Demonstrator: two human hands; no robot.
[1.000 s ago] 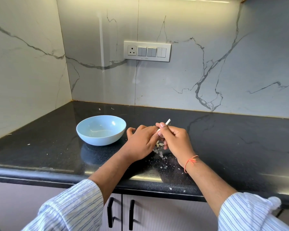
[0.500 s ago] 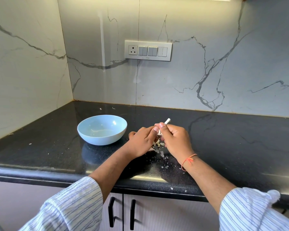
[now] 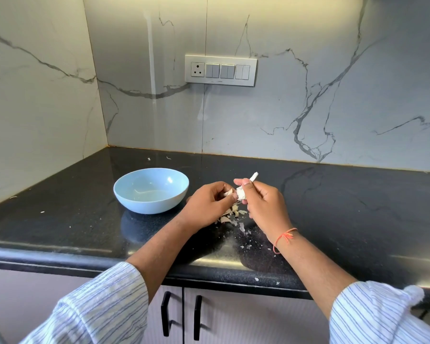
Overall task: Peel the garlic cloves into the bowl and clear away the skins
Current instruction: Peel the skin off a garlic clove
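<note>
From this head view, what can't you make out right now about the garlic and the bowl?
- Left hand: curled fingers hide most of the garlic clove; peeled or not, unclear.
- Right hand: covers most of the garlic head; remaining cloves can't be counted.
- Bowl: contents too faint to identify.
- Skins: partly hidden under both hands.

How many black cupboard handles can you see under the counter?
2. Both are upright bars on the cupboard doors below the counter edge: the left handle on the left door, the right handle on the door beside it. The arms could hide others.
</note>
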